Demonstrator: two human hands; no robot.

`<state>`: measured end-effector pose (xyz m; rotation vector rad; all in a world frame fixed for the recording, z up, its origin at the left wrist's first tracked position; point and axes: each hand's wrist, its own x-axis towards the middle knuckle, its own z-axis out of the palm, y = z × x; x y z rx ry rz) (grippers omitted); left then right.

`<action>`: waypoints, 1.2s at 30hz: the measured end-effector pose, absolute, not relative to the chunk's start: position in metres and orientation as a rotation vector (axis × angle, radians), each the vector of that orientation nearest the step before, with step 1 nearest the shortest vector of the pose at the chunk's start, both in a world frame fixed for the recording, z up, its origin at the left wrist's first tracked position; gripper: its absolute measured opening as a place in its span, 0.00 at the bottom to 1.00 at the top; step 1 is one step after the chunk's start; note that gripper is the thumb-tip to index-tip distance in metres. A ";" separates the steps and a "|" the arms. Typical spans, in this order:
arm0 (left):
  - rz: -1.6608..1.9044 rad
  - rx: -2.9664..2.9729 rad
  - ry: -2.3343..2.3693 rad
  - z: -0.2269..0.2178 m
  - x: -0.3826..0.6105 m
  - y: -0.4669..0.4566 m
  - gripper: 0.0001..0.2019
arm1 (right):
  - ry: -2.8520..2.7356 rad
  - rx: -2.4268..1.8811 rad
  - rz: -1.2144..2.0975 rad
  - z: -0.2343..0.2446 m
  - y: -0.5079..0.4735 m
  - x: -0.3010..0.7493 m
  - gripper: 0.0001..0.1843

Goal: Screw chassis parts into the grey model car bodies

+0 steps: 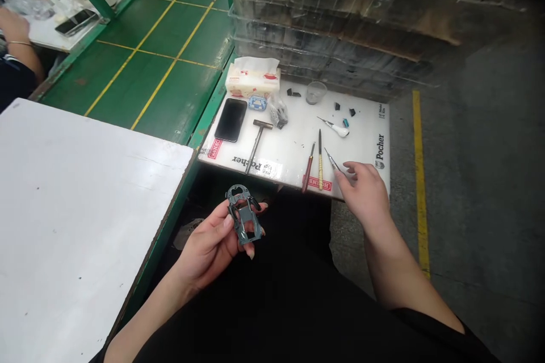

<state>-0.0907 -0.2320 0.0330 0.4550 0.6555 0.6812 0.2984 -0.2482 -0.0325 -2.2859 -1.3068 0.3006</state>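
My left hand (213, 243) is closed around a small grey model car body (243, 216), held over my lap with its underside up. My right hand (363, 191) reaches to the near edge of a white Pocher box lid (293, 150) and pinches thin metal tweezers (332, 159) lying there. Beside the tweezers lie a dark red tool (308, 167) and a slim black-and-yellow tool (320, 153). A small white-handled screwdriver (338, 128) lies further back.
On the lid also lie a black phone (230, 119), a small hammer (256, 142), a tissue pack (252, 80), a clear cup (315, 92) and small black parts (344, 107). A white board (72, 209) is at left. Stacked clear trays (340, 16) stand behind. Another person's arm (19, 45) is at far left.
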 end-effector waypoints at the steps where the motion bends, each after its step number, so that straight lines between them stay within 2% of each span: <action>1: 0.683 0.456 0.638 0.032 -0.089 -0.232 0.18 | -1.307 -2.309 0.304 -0.035 -0.250 0.299 0.24; 7: 0.694 0.465 0.548 0.032 -0.081 -0.229 0.17 | -1.341 -2.367 0.339 -0.045 -0.249 0.297 0.21; 11: 0.687 0.489 0.533 0.034 -0.079 -0.230 0.20 | -1.315 -2.342 0.318 -0.029 -0.249 0.295 0.17; 16: 0.682 0.494 0.528 0.037 -0.082 -0.232 0.23 | -1.170 -1.850 0.190 0.024 -0.255 0.257 0.19; 18: 0.669 0.472 0.515 0.038 -0.081 -0.232 0.22 | -1.125 -1.553 0.308 0.047 -0.255 0.234 0.22; 22: 0.647 0.472 0.514 0.040 -0.079 -0.235 0.22 | -1.153 -1.162 0.490 0.075 -0.248 0.195 0.21; 30: 0.640 0.520 0.504 0.038 -0.079 -0.243 0.26 | -1.161 -0.813 0.707 0.074 -0.229 0.155 0.23; 36: 0.634 0.523 0.492 0.037 -0.083 -0.246 0.28 | -1.172 -0.824 0.748 0.071 -0.230 0.142 0.22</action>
